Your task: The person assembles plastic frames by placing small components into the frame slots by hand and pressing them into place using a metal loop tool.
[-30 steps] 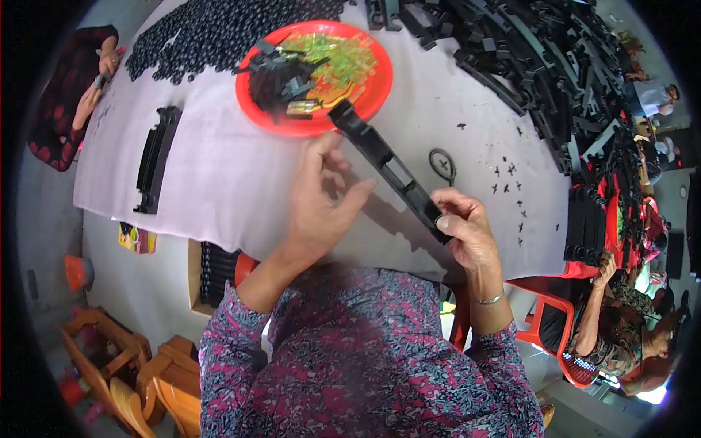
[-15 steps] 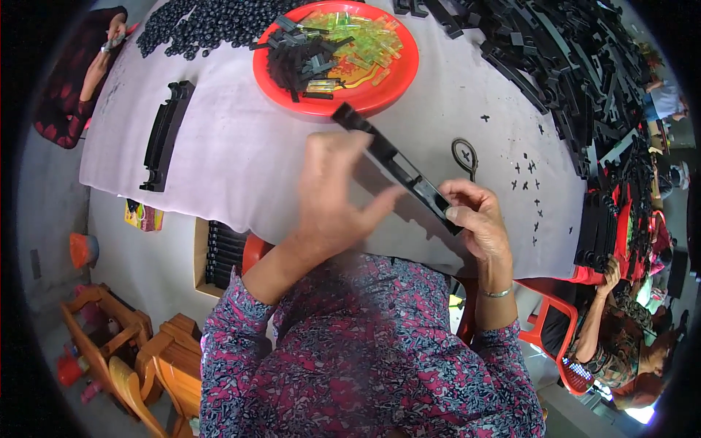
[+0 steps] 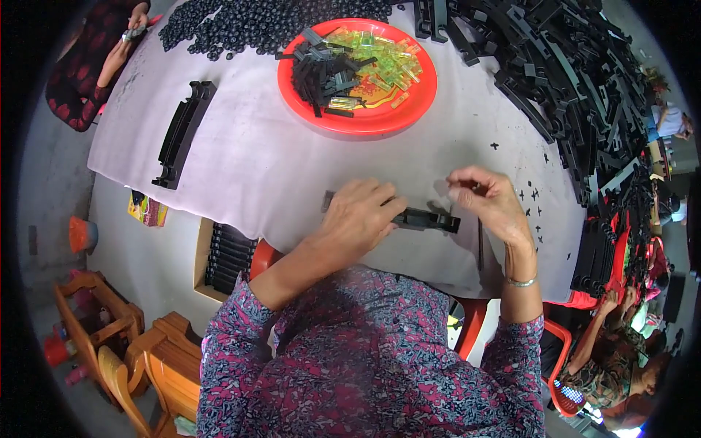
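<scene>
Head view: left hand (image 3: pixel 361 215) flat on long black plastic strip (image 3: pixel 427 218), right hand (image 3: pixel 485 197) pinched.

Left hand (image 3: pixel 361 215) presses black plastic bar (image 3: pixel 423 218) on table (image 3: pixel 241 168); right hand (image 3: pixel 485 201) hovers beside.

Single head-worn fisheye, looking steeply down at worktop (image 3: pixel 241 168) from close above; own forearms enter bottom edge, rim bends lines.
</scene>
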Motion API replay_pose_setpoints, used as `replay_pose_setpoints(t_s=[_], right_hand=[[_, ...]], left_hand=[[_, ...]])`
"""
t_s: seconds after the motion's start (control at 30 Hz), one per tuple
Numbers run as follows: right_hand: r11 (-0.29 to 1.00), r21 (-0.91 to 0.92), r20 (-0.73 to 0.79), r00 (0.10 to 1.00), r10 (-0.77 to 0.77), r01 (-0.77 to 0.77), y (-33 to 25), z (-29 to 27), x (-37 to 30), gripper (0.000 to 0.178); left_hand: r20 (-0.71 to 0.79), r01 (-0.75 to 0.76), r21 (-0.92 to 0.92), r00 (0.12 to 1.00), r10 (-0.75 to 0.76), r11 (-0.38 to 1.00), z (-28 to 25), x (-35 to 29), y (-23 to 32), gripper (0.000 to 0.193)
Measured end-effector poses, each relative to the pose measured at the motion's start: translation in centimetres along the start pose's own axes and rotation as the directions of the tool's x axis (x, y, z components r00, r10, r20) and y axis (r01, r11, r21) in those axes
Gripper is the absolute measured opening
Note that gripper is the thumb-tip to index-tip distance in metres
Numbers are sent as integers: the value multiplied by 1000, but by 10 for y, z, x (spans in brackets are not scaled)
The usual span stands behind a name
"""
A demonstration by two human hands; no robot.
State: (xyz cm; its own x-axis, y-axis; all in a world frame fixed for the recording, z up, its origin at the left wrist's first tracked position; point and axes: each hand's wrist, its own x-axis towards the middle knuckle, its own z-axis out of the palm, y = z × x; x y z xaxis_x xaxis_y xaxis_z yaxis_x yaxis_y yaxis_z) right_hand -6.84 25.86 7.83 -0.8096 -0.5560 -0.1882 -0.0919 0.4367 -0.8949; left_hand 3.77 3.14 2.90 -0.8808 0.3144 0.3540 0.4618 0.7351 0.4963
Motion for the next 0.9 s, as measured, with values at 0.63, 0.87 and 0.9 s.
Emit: replay_pose_setpoints(t_s=[0.63, 0.87, 0.9], right_hand=[[705, -507, 41, 831, -555, 496, -20, 68, 168, 12], [666, -548, 135, 839, -527, 506, -18, 75, 183, 14], [680, -527, 102, 832, -545, 510, -16, 76, 185, 13]], left_hand=[[-74, 31, -75, 997, -37, 997, 15, -2, -5, 35], [-80, 19, -77, 996, -25, 997, 14, -1, -6, 37], [-81, 20, -77, 996, -26, 997, 15, -1, -6, 37]])
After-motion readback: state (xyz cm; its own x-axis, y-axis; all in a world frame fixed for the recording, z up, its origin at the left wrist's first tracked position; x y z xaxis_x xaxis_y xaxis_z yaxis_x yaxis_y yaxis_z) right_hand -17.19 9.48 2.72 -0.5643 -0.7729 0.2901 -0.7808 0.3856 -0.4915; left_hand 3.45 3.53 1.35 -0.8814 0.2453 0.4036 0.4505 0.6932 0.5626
